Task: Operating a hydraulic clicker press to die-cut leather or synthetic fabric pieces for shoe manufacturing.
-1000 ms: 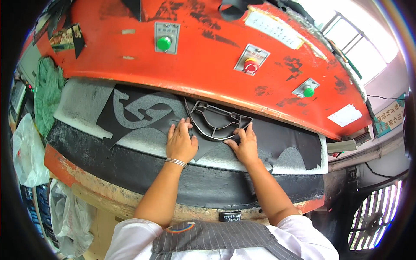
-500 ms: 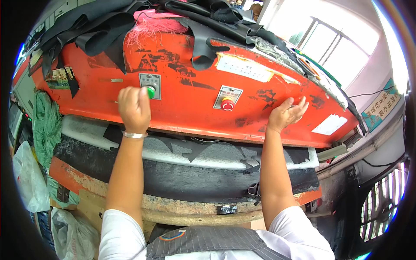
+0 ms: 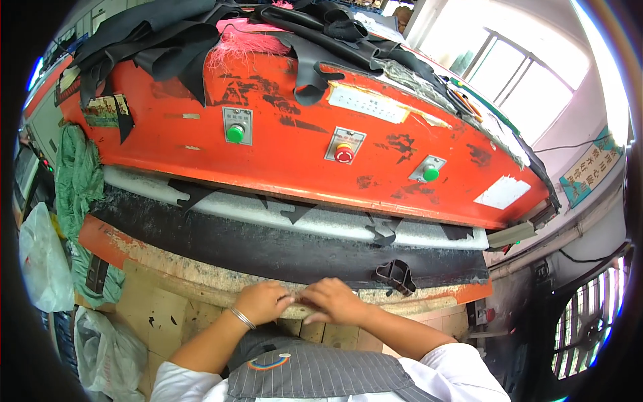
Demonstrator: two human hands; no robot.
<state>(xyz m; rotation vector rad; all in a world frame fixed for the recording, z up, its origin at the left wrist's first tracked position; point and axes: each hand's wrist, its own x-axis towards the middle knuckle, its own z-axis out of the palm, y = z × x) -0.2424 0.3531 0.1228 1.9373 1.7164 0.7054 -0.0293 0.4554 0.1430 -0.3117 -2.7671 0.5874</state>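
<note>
My left hand [image 3: 262, 303], with a bracelet at its wrist, and my right hand [image 3: 333, 303] are close together at the worn front edge [image 3: 201, 281] of a red press. Their fingers are curled and the fingertips nearly meet. Whatever lies between them is too small or hidden to name. To the right of my right hand, a dark metal cutting die [image 3: 396, 276], a bent open outline, rests on the black front strip [image 3: 268, 253]. Behind that, black cut sheet pieces [image 3: 291, 211] lie on a white cutting board [image 3: 335, 226] under the red beam [image 3: 288, 161].
The beam carries two green buttons [image 3: 235, 134] and a red stop button [image 3: 343, 154]. Black sheet material [image 3: 161, 47] and pink fibres [image 3: 248, 41] are heaped on top. Plastic bags [image 3: 47, 261] and green cloth [image 3: 77, 167] hang at left; a fan [image 3: 593, 321] stands at right.
Both hands have come down from the beam, the left from beside its green button, the right from the other button's place, and met at the front edge. The view has shifted slightly.
</note>
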